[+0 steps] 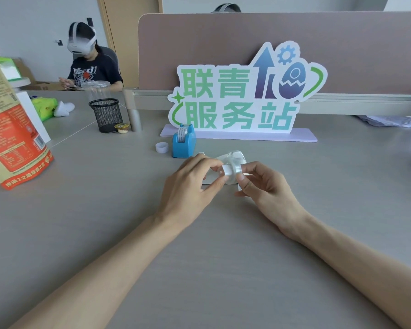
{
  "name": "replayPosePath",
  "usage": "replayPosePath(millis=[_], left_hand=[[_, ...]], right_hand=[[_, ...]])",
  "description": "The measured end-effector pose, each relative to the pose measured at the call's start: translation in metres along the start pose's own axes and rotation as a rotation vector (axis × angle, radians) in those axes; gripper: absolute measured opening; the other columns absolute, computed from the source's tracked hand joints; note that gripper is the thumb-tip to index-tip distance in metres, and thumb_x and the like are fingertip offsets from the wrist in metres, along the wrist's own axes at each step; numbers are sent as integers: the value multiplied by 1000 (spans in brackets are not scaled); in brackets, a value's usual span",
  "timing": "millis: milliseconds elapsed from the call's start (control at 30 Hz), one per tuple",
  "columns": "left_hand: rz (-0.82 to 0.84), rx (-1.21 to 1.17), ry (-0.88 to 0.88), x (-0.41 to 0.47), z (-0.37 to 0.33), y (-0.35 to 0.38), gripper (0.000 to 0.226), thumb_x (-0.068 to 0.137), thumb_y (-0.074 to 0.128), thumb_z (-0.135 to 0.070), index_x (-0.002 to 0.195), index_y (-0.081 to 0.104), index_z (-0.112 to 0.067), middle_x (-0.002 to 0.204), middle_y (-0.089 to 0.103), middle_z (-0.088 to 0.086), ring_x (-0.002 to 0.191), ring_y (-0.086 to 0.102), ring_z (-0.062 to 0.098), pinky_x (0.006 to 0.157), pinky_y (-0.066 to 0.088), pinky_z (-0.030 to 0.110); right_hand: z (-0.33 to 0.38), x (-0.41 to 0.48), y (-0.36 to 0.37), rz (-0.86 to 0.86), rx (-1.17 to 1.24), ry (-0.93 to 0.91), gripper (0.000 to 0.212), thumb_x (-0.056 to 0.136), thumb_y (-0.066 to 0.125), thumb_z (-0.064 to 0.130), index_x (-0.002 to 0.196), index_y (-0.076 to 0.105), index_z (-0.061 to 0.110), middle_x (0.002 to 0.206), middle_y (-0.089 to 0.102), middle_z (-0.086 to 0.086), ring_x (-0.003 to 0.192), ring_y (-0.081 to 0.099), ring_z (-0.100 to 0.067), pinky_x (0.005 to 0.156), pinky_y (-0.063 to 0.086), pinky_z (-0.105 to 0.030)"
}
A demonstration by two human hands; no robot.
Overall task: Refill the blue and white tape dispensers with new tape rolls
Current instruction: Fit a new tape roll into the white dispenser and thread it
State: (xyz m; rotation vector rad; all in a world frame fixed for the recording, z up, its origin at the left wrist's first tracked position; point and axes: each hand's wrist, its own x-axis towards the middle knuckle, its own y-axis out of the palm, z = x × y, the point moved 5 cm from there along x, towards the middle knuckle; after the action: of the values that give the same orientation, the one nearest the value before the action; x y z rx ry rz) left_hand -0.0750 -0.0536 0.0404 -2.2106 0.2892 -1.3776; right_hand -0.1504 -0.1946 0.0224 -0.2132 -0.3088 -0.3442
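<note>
Clear tape roll pinched between my left hand and right hand, over white dispenser; blue dispenser just behind, bare desk toward me.

Two bare forearms are seen, one leading up to the left hand and one to the right hand. No sleeve, watch, ring or glove is worn on either. The forearms are slim and smooth, narrowed toward the wrists just behind the hands. The fingers are slender, and short, unpainted nails are shown at their tips. Faint tendon lines are seen across the back of the left hand.
</note>
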Motion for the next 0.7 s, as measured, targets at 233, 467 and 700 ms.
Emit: replayPosePath(millis=[233,467,700], left_hand=[[22,-41,-8,0,1,1,18,82,60,-37,92,63,-22,84,56,-16,69,48,7,62,41,21],[39,-95,9,2,1,1,20,79,71,-39,91,66,-23,84,58,-15,70,47,7,64,44,25],[44,-194,22,2,0,1,20,81,70,-36,94,70,-21,86,59,-19,72,48,1,67,44,21]], right_hand=[[1,0,1,-9,7,24,14,95,55,14,102,63,5,100,71,-3,89,65,-5,79,58,-28],[5,-2,3,0,57,74,13,93,58,21,99,67,13,94,73,7,89,66,-6,83,57,-31],[5,-3,-2,-64,82,118,22,84,71,25,101,70,10,99,76,-2,91,68,-12,84,55,-34]])
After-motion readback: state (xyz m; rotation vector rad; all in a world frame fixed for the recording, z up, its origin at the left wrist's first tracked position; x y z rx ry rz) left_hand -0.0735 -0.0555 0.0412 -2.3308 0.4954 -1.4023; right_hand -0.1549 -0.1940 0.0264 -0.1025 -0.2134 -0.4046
